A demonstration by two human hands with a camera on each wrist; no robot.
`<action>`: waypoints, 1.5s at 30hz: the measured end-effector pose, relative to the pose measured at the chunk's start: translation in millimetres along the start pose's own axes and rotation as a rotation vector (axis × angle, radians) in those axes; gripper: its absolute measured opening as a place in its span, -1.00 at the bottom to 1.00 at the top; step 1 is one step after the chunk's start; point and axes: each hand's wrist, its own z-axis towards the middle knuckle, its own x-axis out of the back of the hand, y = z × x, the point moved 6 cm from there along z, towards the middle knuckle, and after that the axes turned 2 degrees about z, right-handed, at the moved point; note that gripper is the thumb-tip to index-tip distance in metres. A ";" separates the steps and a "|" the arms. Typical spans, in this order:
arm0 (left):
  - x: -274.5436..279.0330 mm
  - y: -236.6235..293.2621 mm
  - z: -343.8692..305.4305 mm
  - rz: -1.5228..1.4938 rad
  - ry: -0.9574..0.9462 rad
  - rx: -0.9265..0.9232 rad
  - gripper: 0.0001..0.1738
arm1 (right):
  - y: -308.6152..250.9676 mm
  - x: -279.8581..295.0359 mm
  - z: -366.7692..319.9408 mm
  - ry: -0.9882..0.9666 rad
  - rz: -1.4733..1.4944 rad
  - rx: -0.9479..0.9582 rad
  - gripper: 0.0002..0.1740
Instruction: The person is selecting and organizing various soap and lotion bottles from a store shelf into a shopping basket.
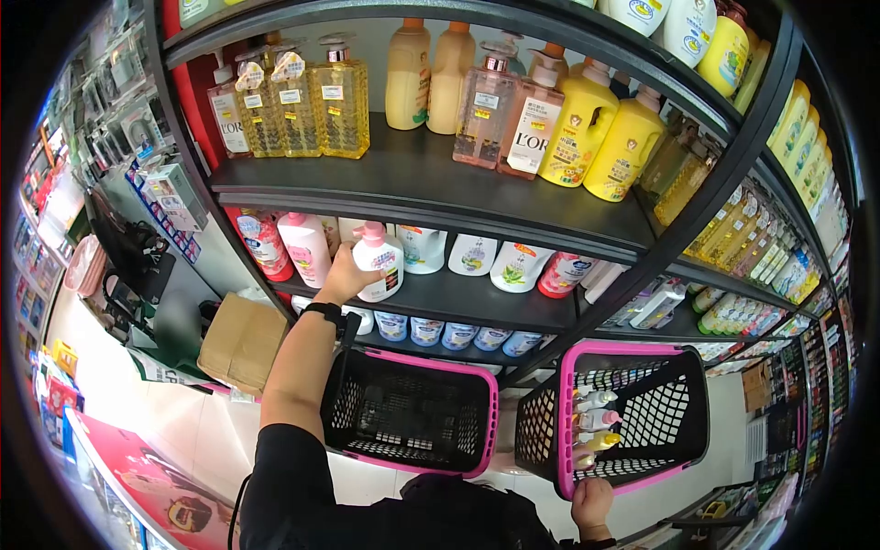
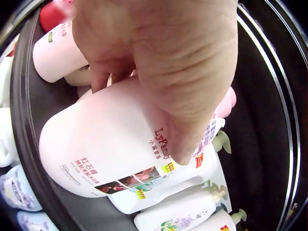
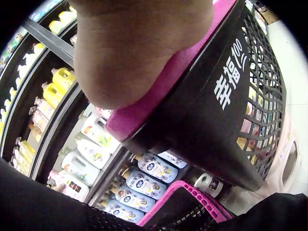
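In the head view my left hand [image 1: 343, 278] grips a white and pink pump bottle [image 1: 381, 261] at the front of the middle shelf. The left wrist view shows the bottle [image 2: 96, 137] tilted, my thumb across its label and the other fingers hidden behind it. At the lower right, my right hand [image 1: 591, 504] holds the pink rim of a black basket [image 1: 565, 412]. This basket is tilted, with several pump bottles [image 1: 598, 420] inside. Close up in the right wrist view, the hand [image 3: 139, 57] lies over the rim, its fingertips hidden.
A second black basket [image 1: 492, 412] with a pink rim stands below the shelf. More bottles [image 1: 522, 266] line the middle shelf [image 1: 440, 298], and blue-labelled bottles [image 1: 426, 330] stand underneath. Yellow jugs [image 1: 623, 147] fill part of the shelf above. A cardboard box [image 1: 243, 344] is at the left.
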 end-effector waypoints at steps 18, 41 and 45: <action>-14.7 17.8 -18.3 0.013 0.328 0.025 -0.25 | -3.2 4.4 2.5 0.008 -0.005 0.011 -0.91; -133.8 197.9 -308.1 -1.447 -0.727 0.365 -0.28 | -120.0 22.2 119.9 -0.860 1.366 -0.292 -0.15; -134.7 232.7 -308.3 -1.210 -0.743 0.417 -0.28 | -120.2 22.5 112.4 -0.858 1.522 -0.333 -0.02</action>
